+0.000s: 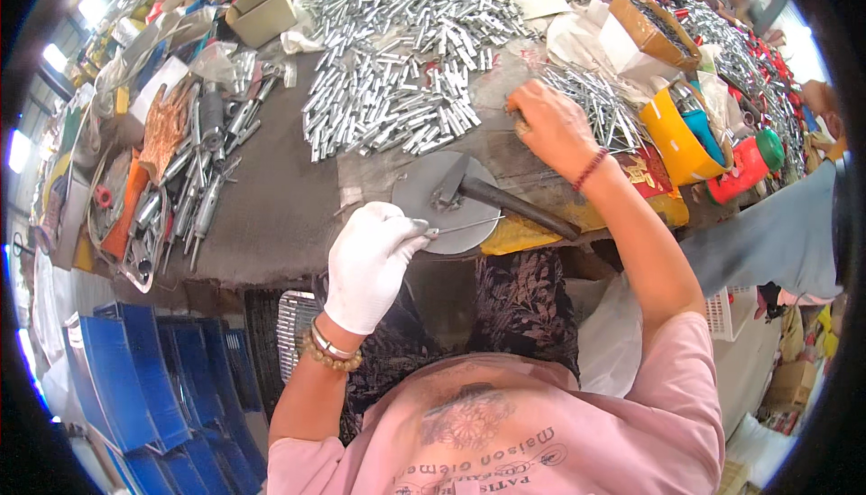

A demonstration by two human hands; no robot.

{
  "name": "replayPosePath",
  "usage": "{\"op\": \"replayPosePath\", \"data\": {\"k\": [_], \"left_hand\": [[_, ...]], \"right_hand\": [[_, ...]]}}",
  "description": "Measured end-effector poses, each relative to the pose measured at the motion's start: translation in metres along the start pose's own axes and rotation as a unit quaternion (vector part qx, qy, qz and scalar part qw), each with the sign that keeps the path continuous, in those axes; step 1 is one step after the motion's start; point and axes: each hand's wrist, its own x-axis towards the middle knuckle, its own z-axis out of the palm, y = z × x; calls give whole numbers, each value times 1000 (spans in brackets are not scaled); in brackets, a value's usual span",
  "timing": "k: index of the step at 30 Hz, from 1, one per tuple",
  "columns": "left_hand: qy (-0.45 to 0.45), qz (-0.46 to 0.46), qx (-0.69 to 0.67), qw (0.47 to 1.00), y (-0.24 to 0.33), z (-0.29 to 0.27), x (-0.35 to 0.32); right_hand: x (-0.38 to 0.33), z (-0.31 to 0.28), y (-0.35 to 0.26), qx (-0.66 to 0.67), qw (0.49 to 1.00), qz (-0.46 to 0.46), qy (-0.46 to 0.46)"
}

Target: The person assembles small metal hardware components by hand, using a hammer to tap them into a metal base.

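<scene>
My left hand (372,260), in a white glove, pinches a thin metal rod (469,223) that points right over a round grey metal plate (417,179). A hammer (519,204) with a dark handle lies with its head on that plate. My right hand (555,125), bare, is held with fingers curled beside a small pile of thin metal pins (606,111). Whatever its fingertips may hold is too small to make out. Beyond both hands spreads a large heap of short silvery metal tubes (388,98).
Tools and an orange glove (165,129) crowd the left of the bench. On the right stand a cut yellow container (681,138), a red bottle with a green cap (744,170) and a cardboard box (654,26). Blue bins (135,378) are below left. Another person's leg (776,233) is at right.
</scene>
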Motion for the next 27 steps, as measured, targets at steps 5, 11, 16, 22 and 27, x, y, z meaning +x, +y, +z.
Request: {"op": "replayPosePath", "data": {"k": [5, 11, 16, 22, 27], "left_hand": [[7, 32, 73, 997, -2, 2, 2], [30, 45, 61, 997, -7, 6, -1], [26, 35, 81, 996, -5, 5, -1], [23, 39, 65, 997, -6, 3, -3], [14, 30, 78, 996, -8, 4, -3]], "right_hand": [[-19, -46, -66, 200, 979, -32, -7], [-36, -32, -135, 288, 950, -112, -42], [-41, -32, -145, 482, 875, 21, -49], [-52, -19, -139, 408, 913, -2, -20], [-52, -18, -141, 382, 924, -12, -22]]}}
